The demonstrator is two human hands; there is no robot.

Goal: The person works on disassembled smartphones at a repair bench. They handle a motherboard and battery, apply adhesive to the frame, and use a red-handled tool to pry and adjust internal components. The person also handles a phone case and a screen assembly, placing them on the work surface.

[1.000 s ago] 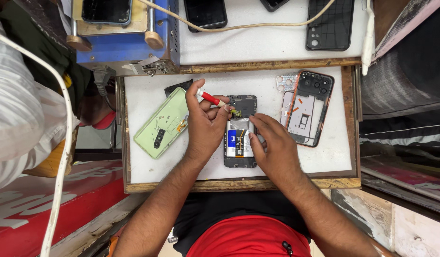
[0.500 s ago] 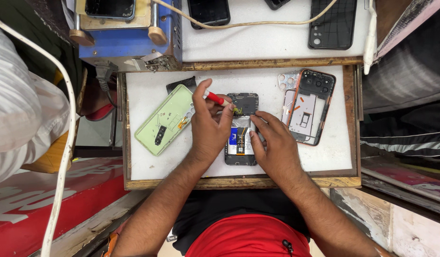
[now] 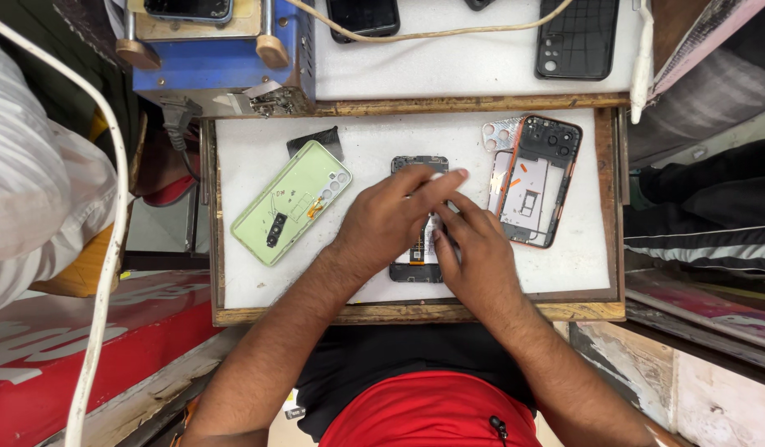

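Our left hand [image 3: 386, 222] and right hand [image 3: 473, 252] both rest closed-fingered on one opened dark smartphone [image 3: 419, 266] mid-worktop [image 3: 250, 149], between one pale green back cover [image 3: 291, 202] and one orange-edged frame [image 3: 534, 180].

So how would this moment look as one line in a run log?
left hand: on opened phone | right hand: steadying phone | green back cover: left of hands | orange-edged frame: right | surface: white tray
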